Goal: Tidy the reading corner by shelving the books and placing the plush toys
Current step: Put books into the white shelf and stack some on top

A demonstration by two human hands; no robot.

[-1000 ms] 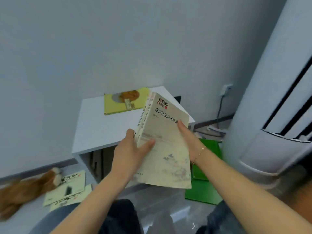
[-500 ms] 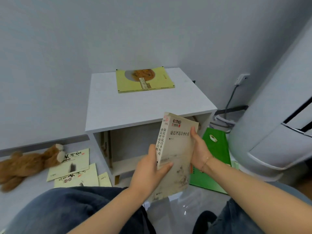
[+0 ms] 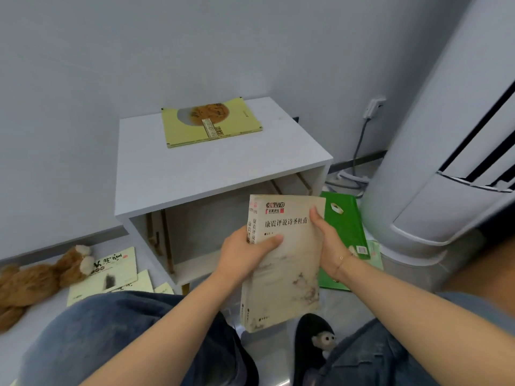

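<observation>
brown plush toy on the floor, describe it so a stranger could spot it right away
Start at the white cabinet against the wall, then look down to the floor on its left. The brown plush toy lies there on its side, its pale paws touching cream booklets; it is the only furry thing among flat books.

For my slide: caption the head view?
Both hands hold beige books before the white cabinet's open shelf.
</observation>
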